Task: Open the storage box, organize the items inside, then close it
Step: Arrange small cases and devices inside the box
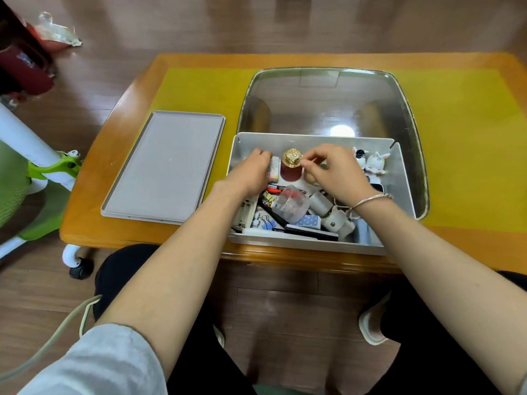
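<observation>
The white storage box [313,243] stands open on the table, with its clear cover [328,104] tilted back behind it. Inside, a red bottle with a gold jewelled cap [291,171] stands upright at the back. A clear plastic cup [292,203], blue binder clips [268,222], a white pouch [339,222] and other small items lie jumbled in front. My left hand [251,172] is in the back left corner, fingers curled on a small white packet [274,166]. My right hand [333,172] is just right of the gold cap, thumb and forefinger pinched together.
A flat grey tray-like lid [165,166] lies on the table left of the box. Two small bunny figures [376,162] stand in the box's back right corner. A yellow mat [470,138] covers the wooden table. A green and white wheeled chair [17,181] stands at the left.
</observation>
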The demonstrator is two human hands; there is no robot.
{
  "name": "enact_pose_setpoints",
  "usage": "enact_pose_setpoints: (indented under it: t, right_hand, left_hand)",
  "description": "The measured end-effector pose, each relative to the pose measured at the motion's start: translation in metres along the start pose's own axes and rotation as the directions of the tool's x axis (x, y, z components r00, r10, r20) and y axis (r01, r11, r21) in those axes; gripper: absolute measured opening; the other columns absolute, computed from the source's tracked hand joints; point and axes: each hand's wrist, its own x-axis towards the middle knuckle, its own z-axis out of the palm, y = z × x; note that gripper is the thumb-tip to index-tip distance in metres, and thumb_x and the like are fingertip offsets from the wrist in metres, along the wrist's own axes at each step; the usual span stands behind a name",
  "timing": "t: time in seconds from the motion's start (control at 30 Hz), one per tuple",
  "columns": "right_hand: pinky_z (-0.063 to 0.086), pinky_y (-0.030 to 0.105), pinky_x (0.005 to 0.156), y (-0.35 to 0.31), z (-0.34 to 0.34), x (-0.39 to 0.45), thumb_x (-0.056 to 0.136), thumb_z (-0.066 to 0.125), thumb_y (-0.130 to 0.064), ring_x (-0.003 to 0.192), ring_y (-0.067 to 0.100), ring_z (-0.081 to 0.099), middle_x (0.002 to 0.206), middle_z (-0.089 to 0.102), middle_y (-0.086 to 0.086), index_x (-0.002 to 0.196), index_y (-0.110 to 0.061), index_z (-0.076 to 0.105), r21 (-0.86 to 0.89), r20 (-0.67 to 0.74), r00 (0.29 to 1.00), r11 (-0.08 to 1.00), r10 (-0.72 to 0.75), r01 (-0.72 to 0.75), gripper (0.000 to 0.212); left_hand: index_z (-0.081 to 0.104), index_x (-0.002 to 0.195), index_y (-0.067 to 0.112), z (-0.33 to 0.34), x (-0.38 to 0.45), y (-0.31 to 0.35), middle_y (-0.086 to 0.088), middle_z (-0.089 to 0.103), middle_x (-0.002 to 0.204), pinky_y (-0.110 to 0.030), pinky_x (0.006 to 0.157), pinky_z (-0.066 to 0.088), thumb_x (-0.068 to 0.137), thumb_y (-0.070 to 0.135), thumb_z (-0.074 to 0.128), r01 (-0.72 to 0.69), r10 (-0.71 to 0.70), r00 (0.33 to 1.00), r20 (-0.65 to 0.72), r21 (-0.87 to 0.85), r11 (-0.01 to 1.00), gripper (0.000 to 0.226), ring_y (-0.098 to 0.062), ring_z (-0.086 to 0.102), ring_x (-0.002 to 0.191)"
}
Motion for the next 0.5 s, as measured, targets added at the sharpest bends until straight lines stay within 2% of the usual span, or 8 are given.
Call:
enact_pose_setpoints:
  t: [0.07, 0.17, 0.33, 0.4, 0.5]
  right_hand:
    - [0.046, 0.035, 0.089, 0.007, -0.004, 0.01, 0.087, 0.064, -0.021, 0.093, 0.021, 0.061, 0.1, 0.068, 0.003, 0.102, -0.014, 0.068, -0.088, 0.0, 1.0, 0.996, 0.019, -0.019, 0.017]
    - [0.042, 0.04, 0.095, 0.008, -0.001, 0.026, 0.085, 0.065, -0.029, 0.11, 0.024, 0.055, 0.113, 0.063, 0.004, 0.118, -0.018, 0.06, -0.25, 0.078, 0.997, 0.968, -0.003, 0.023, 0.035]
    - [0.039, 0.041, 0.096, -0.002, 0.019, 0.044, 0.082, 0.063, -0.044, 0.114, 0.029, 0.052, 0.119, 0.059, 0.007, 0.122, -0.023, 0.055, -0.46, 0.216, 0.976, 0.88, -0.015, 0.116, 0.045]
    - [0.041, 0.039, 0.093, -0.003, 0.023, 0.046, 0.081, 0.066, -0.041, 0.112, 0.031, 0.053, 0.117, 0.058, 0.011, 0.119, -0.019, 0.056, -0.471, 0.246, 0.969, 0.874, 0.001, 0.118, 0.045]
    - [0.044, 0.037, 0.089, -0.001, 0.021, 0.045, 0.078, 0.067, -0.029, 0.105, 0.034, 0.054, 0.11, 0.055, 0.015, 0.115, -0.016, 0.059, -0.379, 0.213, 0.977, 0.919, -0.024, 0.105, 0.04]
  left_hand:
    - [0.041, 0.136, 0.007, 0.004, 0.0, -0.002, -0.015, 0.044, 0.136, -0.043, 0.101, 0.041, 0.092, 0.013, 0.058, -0.009, 0.009, 1.0, -0.007, 0.012, 1.0, 0.047, -0.035, 0.048, 0.121]
    - [0.041, 0.135, 0.01, 0.008, 0.001, -0.002, -0.014, 0.044, 0.136, -0.046, 0.101, 0.041, 0.093, 0.016, 0.057, 0.008, -0.007, 1.0, -0.01, 0.03, 1.0, 0.045, -0.036, 0.048, 0.121]
    - [0.042, 0.135, 0.011, 0.01, 0.003, -0.001, -0.013, 0.045, 0.136, -0.044, 0.097, 0.044, 0.092, 0.017, 0.058, 0.009, -0.008, 0.999, -0.034, 0.024, 1.0, 0.047, -0.036, 0.052, 0.117]
    - [0.042, 0.136, 0.011, 0.01, 0.003, -0.001, -0.013, 0.046, 0.137, -0.043, 0.096, 0.043, 0.092, 0.017, 0.059, 0.002, -0.001, 0.999, -0.049, 0.022, 1.0, 0.047, -0.034, 0.053, 0.117]
    - [0.044, 0.134, 0.011, 0.011, 0.003, -0.001, -0.013, 0.048, 0.135, -0.042, 0.095, 0.043, 0.091, 0.017, 0.06, 0.0, 0.002, 0.998, -0.065, 0.02, 1.0, 0.046, -0.033, 0.053, 0.117]
